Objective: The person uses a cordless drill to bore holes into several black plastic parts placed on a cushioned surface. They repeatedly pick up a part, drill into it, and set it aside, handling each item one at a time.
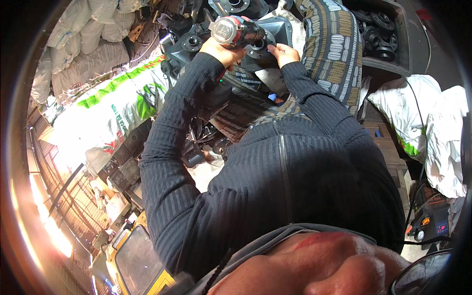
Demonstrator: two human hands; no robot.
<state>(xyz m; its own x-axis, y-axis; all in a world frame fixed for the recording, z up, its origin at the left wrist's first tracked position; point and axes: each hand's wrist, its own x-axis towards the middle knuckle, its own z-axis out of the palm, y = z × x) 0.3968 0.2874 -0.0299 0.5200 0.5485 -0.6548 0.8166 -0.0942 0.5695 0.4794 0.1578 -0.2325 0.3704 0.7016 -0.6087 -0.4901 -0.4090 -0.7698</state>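
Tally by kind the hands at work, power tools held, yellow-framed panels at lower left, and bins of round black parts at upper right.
Hands: 2 (left hand, right hand)
Power tool: 1
Yellow-framed panel: 1
Bin: 1
Total: 5

Power tool (238, 34): round end looking metallic, shining silver. Flanged part (256, 63): showing dark, smooth surface, low sheen. Round parts (384, 50), lying near lower edge of bin (407, 51): appearing smooth, faintly glossy; bin looking matt, plastic-like. Trousers (330, 49): showing patterned, soft matt cloth. Jacket (329, 172): showing ribbed matt cloth. White sacks (400, 110): looking plastic, creasing, reflecting light.
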